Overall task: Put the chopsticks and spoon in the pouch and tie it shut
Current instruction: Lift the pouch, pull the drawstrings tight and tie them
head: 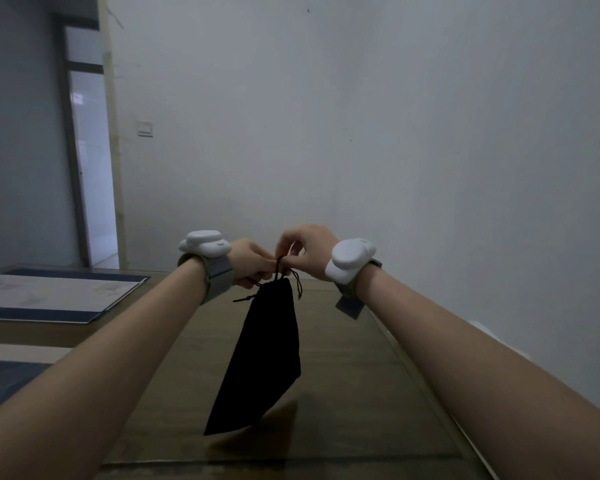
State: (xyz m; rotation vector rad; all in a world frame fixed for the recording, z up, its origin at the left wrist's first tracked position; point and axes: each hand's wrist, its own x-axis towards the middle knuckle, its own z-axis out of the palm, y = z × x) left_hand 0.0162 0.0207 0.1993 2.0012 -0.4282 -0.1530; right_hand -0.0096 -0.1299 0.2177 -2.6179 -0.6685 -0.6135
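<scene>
- Hanging above the counter (343, 375), the black pouch (264, 351) is lifted by its gathered neck, lower end tilted toward the left.
- Left hand (252, 263): fingers closed, pinching the drawstring (280, 268) at the neck.
- Right hand (309, 249): thumb and forefinger pressed together on the same drawstring just above.
- Loose cord ends dangle beside the neck.
- Chopsticks and spoon: not visible.
- White devices strapped on both wrists.

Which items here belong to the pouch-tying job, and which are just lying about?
Job:
- long black fabric drawstring pouch, hanging above the table
- thin black drawstring cord, pinched at the pouch mouth
- left hand, right hand

Lying about:
- blue-and-white flat mat
- brown wooden table
</scene>
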